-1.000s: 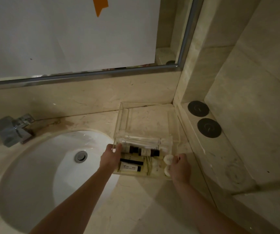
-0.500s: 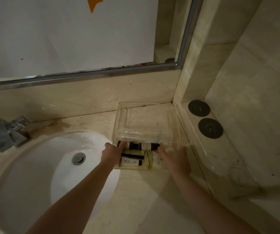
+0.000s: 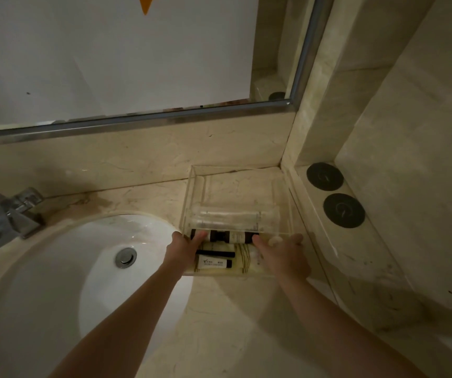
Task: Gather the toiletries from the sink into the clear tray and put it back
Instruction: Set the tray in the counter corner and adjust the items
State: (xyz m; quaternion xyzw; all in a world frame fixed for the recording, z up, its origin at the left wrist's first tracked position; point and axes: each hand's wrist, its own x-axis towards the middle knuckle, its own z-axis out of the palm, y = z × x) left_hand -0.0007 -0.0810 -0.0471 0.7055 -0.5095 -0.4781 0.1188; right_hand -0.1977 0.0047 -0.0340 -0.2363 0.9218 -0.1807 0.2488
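The clear tray (image 3: 192, 192) stands on the marble counter in the back right corner, right of the white sink (image 3: 55, 268). In its near half lie a clear plastic-wrapped packet (image 3: 233, 216), dark little bottles (image 3: 230, 237), a black comb (image 3: 215, 253) and a white tube (image 3: 212, 264). My left hand (image 3: 184, 248) grips the tray's left wall, fingers inside. My right hand (image 3: 280, 255) is closed over the tray's near right side and hides most of the small white round pieces (image 3: 273, 240) there. The sink basin holds no toiletries.
A chrome faucet (image 3: 9, 214) stands at the sink's back left, with the drain plug (image 3: 125, 257) in the basin. Two black round discs (image 3: 325, 176) (image 3: 344, 210) sit on the raised ledge right of the tray. The mirror's metal frame (image 3: 165, 120) runs above the backsplash.
My right hand has slid left from the tray's near right corner onto its right side, covering the white round pieces. The tray and left hand have shifted slightly toward the back wall.
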